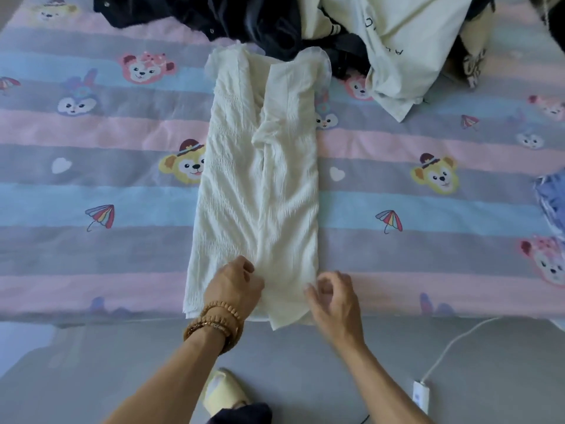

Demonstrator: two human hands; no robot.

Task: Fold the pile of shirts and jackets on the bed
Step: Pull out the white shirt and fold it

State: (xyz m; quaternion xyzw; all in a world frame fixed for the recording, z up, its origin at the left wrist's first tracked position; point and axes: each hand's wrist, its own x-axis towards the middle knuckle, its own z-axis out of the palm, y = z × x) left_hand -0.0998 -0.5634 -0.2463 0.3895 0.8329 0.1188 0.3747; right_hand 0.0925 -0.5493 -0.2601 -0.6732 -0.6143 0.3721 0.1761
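White garment: lying lengthwise on the striped cartoon-print bedspread, both sides folded in toward the middle, its near hem hanging just over the bed's edge.

Left hand: resting on the garment's near end, left of the centre fold, fingers curled down into the cloth; whether it is pinching fabric I cannot tell. Beaded bracelets sitting on that wrist.

Right hand: hovering just beside the garment's near right corner, fingers loosely bent and spread, holding nothing.

Pile of clothes: dark and cream pieces heaped at the bed's far side, touching the garment's top end.

Floor items: pale slipper; white power cable.
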